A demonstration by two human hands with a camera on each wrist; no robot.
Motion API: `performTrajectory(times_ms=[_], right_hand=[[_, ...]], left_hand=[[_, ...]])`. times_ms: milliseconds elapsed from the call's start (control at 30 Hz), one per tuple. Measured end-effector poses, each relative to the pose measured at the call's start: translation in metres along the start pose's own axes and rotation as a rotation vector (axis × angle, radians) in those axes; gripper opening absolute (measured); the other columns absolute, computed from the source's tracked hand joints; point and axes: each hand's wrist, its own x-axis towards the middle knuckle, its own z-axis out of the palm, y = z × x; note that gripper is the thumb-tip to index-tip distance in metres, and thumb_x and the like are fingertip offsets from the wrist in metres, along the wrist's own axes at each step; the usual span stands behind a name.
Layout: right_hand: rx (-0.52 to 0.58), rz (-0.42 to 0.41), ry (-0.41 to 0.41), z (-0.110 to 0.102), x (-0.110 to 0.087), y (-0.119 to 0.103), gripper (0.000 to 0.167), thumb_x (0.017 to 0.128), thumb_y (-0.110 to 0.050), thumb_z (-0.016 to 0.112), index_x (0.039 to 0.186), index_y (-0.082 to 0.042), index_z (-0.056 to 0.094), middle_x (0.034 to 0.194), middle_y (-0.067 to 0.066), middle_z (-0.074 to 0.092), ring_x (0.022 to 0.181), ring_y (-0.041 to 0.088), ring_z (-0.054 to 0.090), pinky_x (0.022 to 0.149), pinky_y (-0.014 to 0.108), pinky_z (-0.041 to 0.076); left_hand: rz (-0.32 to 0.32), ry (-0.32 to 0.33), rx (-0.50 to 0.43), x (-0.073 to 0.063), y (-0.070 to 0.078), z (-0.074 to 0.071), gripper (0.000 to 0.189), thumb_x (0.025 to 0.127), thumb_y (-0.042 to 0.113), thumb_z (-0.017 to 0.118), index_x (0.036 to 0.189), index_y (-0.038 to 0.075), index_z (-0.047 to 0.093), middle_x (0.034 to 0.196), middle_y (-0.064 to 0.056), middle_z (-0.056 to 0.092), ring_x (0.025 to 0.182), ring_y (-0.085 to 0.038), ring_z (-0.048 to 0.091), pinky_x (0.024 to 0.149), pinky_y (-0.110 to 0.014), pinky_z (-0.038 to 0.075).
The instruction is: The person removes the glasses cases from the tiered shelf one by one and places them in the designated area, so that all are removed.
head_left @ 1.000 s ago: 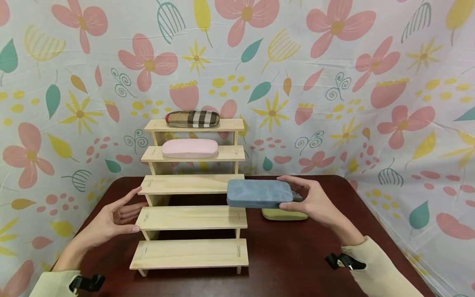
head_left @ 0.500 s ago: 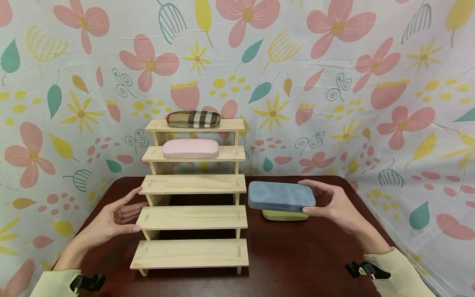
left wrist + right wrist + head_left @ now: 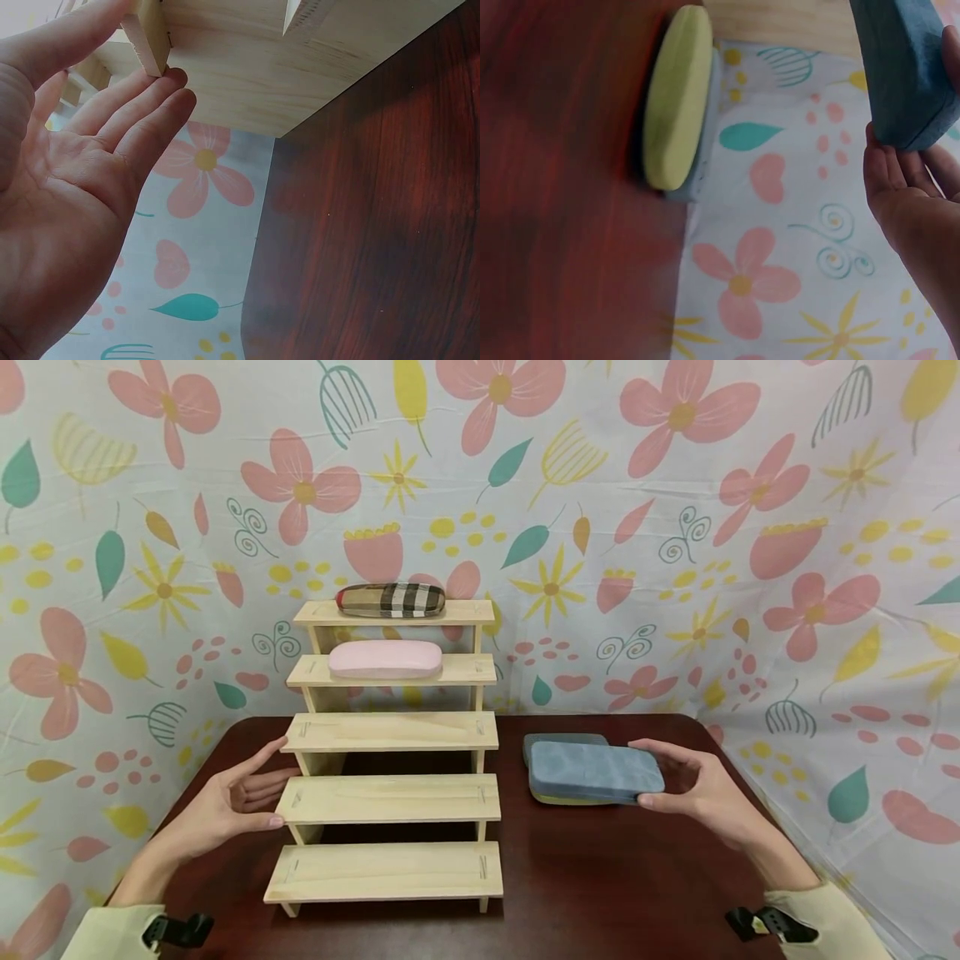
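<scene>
My right hand [image 3: 701, 789] pinches a blue glasses case [image 3: 592, 771] by its right end, thumb in front and fingers behind. The right wrist view shows the blue case raised above the table, apart from a yellow-green glasses case [image 3: 679, 101]. Behind the green case lies a grey-blue case [image 3: 697, 169], mostly hidden. My left hand [image 3: 217, 806] touches the left ends of the middle tiers of a stepped wooden shelf [image 3: 382, 872], its fingers fairly straight in the left wrist view. Higher tiers bear a pink glasses case [image 3: 386, 659] and a plaid glasses case [image 3: 390, 600].
The shelf stands left of centre on a dark red-brown table [image 3: 615, 877]. A flowered cloth [image 3: 660, 568] hangs close behind the table and along its sides. Bare tabletop lies right of the shelf, and the three lower tiers bear nothing.
My right hand has moved right, away from the shelf, and slightly down with the blue glasses case, which now covers part of the green case in the head view. My left hand stays put.
</scene>
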Motion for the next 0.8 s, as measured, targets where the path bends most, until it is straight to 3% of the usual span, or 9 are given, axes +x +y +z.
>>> performTrajectory(times_ms=[200,500,600,800], right_hand=[[0.017,0.055,-0.003,-0.003,-0.011,0.016,0.065,0.092,0.002,0.080,0.152,-0.003,0.054,0.144,0.000,0.061,0.112,0.016,0.068,0.082,0.033,0.060],[0.016,0.105,-0.032,-0.004,-0.020,0.039,0.064,0.093,-0.002,0.080,0.151,-0.002,0.054,0.150,0.013,0.057,0.128,0.003,0.059,0.090,0.030,0.057],[0.036,0.120,-0.051,-0.001,-0.022,0.045,0.062,0.093,-0.002,0.080,0.150,-0.002,0.055,0.149,0.016,0.058,0.126,0.006,0.061,0.088,0.032,0.058],[0.039,0.171,-0.070,0.006,-0.025,0.055,0.062,0.093,-0.005,0.081,0.149,0.000,0.056,0.149,0.020,0.056,0.124,0.007,0.061,0.090,0.031,0.057]], left_hand=[[0.009,-0.011,0.001,0.000,0.000,0.000,0.103,0.090,-0.017,0.073,0.170,0.009,0.015,0.158,-0.003,0.050,0.139,-0.015,0.053,0.098,-0.031,0.056],[0.014,-0.010,0.001,0.001,0.001,-0.001,0.103,0.090,-0.017,0.073,0.171,0.010,0.015,0.159,0.002,0.049,0.140,-0.015,0.053,0.098,-0.029,0.055],[0.020,-0.016,-0.003,0.001,0.001,-0.001,0.102,0.090,-0.018,0.072,0.170,0.008,0.014,0.159,-0.003,0.049,0.140,-0.015,0.053,0.098,-0.030,0.055],[-0.002,-0.013,0.006,0.000,0.001,-0.001,0.103,0.091,-0.016,0.073,0.171,0.011,0.015,0.156,-0.026,0.047,0.139,-0.015,0.054,0.097,-0.031,0.056]])
